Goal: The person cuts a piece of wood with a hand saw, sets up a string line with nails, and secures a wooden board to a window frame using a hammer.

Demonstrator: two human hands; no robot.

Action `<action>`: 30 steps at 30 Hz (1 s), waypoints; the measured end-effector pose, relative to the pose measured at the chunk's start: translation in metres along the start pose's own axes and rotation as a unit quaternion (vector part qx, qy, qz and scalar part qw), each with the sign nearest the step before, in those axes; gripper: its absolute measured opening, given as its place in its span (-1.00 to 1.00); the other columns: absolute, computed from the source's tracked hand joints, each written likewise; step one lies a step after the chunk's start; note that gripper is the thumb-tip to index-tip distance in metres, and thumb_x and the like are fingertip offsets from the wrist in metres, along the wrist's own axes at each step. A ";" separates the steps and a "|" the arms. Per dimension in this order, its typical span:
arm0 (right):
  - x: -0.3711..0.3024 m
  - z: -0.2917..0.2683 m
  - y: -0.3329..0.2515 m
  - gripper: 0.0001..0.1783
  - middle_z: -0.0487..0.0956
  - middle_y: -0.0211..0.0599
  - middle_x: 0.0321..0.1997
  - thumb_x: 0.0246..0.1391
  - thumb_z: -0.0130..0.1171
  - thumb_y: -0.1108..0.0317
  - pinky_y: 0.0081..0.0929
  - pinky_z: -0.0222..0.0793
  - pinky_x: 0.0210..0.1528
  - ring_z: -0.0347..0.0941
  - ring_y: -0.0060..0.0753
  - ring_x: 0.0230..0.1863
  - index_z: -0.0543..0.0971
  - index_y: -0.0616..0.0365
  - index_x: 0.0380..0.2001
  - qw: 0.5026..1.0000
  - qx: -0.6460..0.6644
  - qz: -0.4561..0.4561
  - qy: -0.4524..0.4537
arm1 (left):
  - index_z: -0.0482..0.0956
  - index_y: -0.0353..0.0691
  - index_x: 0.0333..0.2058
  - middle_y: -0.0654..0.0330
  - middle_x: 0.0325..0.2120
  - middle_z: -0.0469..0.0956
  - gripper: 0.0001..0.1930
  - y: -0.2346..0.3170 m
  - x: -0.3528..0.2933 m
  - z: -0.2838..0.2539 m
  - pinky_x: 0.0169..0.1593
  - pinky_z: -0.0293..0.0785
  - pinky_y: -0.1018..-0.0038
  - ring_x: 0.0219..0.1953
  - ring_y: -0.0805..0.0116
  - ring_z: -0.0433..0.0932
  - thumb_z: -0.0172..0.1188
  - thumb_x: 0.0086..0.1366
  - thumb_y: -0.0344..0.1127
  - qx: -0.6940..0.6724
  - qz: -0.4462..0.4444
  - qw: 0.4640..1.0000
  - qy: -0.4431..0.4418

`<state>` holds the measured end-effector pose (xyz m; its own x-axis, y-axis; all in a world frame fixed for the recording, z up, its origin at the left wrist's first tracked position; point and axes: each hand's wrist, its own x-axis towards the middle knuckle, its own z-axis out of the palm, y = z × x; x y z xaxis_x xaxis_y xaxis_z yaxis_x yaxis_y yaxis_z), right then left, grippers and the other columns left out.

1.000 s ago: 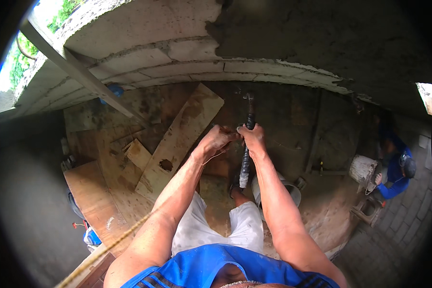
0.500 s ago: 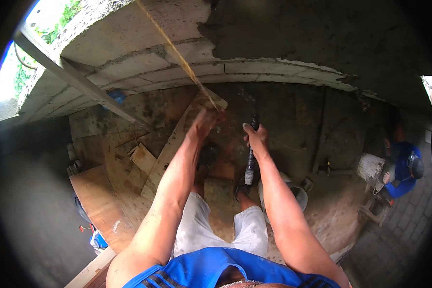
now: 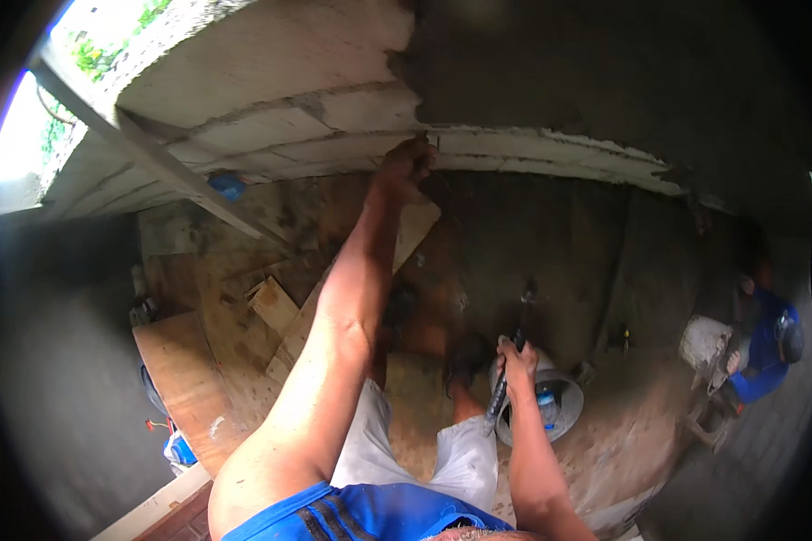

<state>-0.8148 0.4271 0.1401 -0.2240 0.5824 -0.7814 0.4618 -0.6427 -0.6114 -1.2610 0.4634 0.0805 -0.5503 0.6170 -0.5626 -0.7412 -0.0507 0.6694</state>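
Observation:
My left hand (image 3: 408, 162) is raised at the far wall, against the bare pale blocks (image 3: 505, 144). Its fingers are curled together, and what they pinch, if anything, is hidden. Beside the fingertips a thin dark mark or pin shows on the wall. My right hand (image 3: 517, 365) is lower and to the right, wrapped round a black-wrapped tool handle (image 3: 499, 397) that slants down toward my knee. The tool's far end is too blurred to make out. Just beyond this hand stands a pale bucket (image 3: 573, 417) with a blue item (image 3: 546, 401) inside.
A long board (image 3: 419, 230) leans below my left arm. At left, a wooden beam (image 3: 162, 162) slants across, over plywood (image 3: 185, 379) and a small wood piece (image 3: 272, 305). A person in blue (image 3: 767, 352) works at far right beside a whitish container (image 3: 705, 341).
My left hand has risen to the wall blocks. The yellowish strip or line by it no longer shows. My right hand has drawn back and right with the tool, beside the bucket.

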 end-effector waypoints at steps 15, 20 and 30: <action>-0.031 -0.020 -0.012 -0.80 0.47 -0.44 -0.54 0.14 0.27 0.27 -0.64 0.28 -0.69 0.36 -0.66 -0.67 0.48 0.10 -0.35 0.999 -0.031 -0.002 0.006 | 0.53 -0.31 -0.12 0.23 -0.43 0.49 -0.82 0.004 0.006 0.006 -0.33 0.49 0.44 -0.44 0.41 0.47 0.10 0.34 -0.39 -0.107 0.003 0.994 -0.027; -0.042 -0.011 -0.009 -0.79 0.46 -0.44 -0.59 0.13 0.26 0.29 -0.61 0.29 -0.68 0.35 -0.64 -0.68 0.45 0.12 -0.43 0.998 -0.055 -0.008 -0.010 | 0.54 -0.30 -0.15 0.19 -0.35 0.54 -0.84 0.003 0.007 -0.024 -0.27 0.54 0.38 -0.34 0.33 0.57 0.13 0.35 -0.38 -0.038 -0.001 0.999 -0.035; -0.071 -0.035 0.038 -0.81 0.43 -0.48 -0.61 0.11 0.26 0.32 -0.60 0.28 -0.70 0.34 -0.65 -0.69 0.46 0.12 -0.44 0.992 -0.118 0.040 -0.026 | 0.54 -0.32 -0.11 0.22 -0.36 0.53 -0.80 0.018 -0.003 -0.044 -0.26 0.55 0.39 -0.35 0.33 0.55 0.21 0.34 -0.38 -0.054 0.027 0.996 -0.059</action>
<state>-0.7511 0.3785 0.1769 -0.2203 0.5033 -0.8356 0.6660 -0.5483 -0.5058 -1.2900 0.4263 0.0726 -0.5469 0.6982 -0.4620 -0.7521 -0.1673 0.6375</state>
